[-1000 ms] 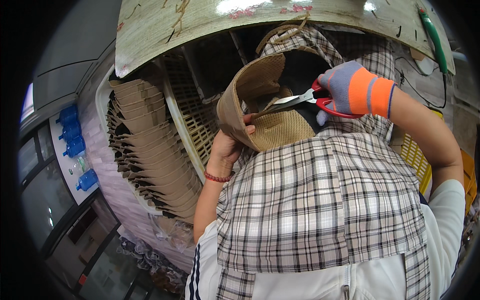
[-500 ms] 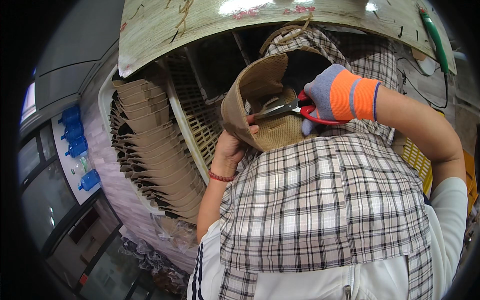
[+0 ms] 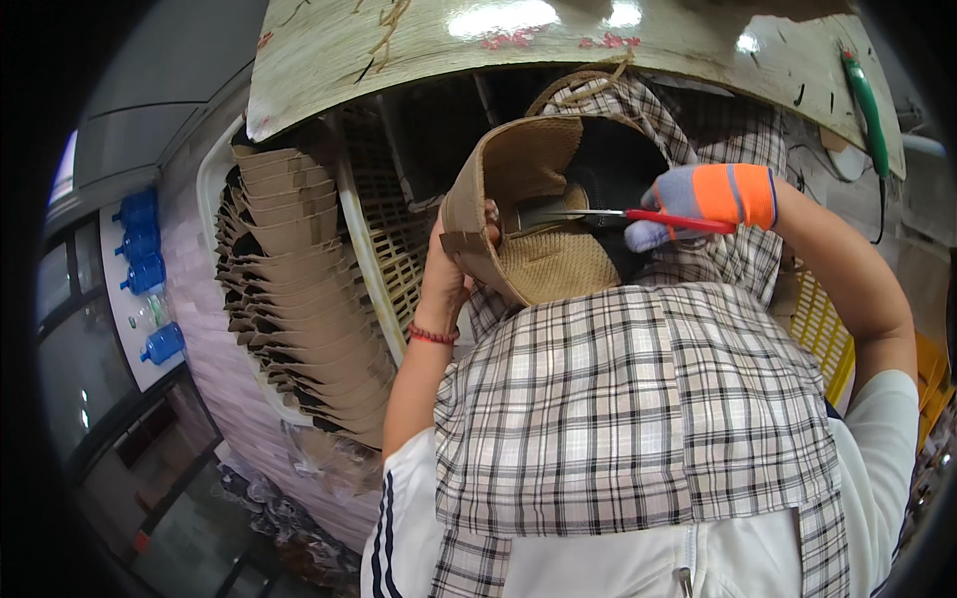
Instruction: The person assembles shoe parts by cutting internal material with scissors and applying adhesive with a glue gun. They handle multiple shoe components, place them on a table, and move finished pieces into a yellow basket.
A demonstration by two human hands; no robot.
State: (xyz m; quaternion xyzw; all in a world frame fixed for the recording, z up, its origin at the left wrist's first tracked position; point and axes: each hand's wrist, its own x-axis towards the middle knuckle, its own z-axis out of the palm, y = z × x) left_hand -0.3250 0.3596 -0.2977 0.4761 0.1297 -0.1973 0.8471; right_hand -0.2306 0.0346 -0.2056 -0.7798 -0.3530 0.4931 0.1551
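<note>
My left hand [image 3: 446, 269], bare with a red bead bracelet, grips the left side of a curved tan piece [image 3: 563, 267] with a woven texture and a black inner side. Its thumb is outside and some fingertips show inside the wall. In my right hand [image 3: 706, 202], gloved in grey and orange, is a pair of scissors [image 3: 678, 219] with red handles. The blades point left into the hollow of the piece and appear nearly closed, seen edge-on. Whether the tips touch the material I cannot tell. The piece rests above my plaid apron [image 3: 598, 399].
A pale table [image 3: 419, 45] with cord scraps and a green-handled corded tool [image 3: 865, 115] runs along the far side. At left, a stack of similar brown pieces [image 3: 299, 279] fills a white crate beside a cream slatted basket [image 3: 389, 214]. A yellow crate [image 3: 822, 319] stands right.
The scissors have turned edge-on and their blades have come together. My right hand has moved slightly right. My left hand has slid up the wall, and the piece is tilted more open.
</note>
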